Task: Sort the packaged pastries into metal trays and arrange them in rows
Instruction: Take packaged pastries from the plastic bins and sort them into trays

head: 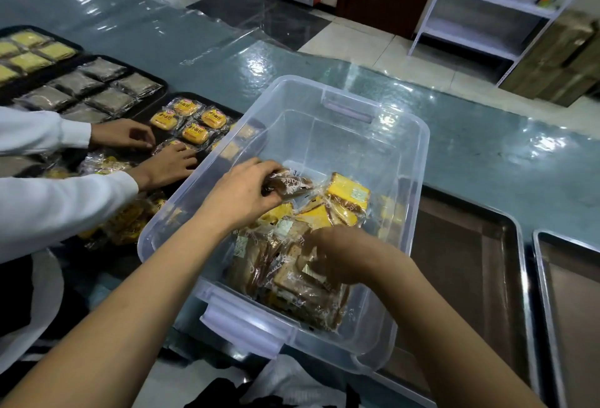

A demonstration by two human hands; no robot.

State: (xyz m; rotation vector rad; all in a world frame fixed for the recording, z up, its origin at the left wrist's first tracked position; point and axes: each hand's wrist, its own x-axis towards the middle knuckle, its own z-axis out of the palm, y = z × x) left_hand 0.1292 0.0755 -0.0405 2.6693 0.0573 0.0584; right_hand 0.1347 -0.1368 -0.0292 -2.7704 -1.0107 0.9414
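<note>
Nearest, the right hand (337, 256) reaches into the clear plastic bin (373, 347), fingers curled down among the brown packaged pastries (292, 277); its grip is blurred and cannot be confirmed. Just beyond, the left hand (243, 193) pinches one brown pastry packet (289, 182) above the yellow packets (349, 195) in the bin. To the right lie metal trays (513, 277), cut off by the frame edge; farther left, a second person's hands (168, 164) touch packets on dark trays (107, 92), partly hidden by sleeves.
</note>
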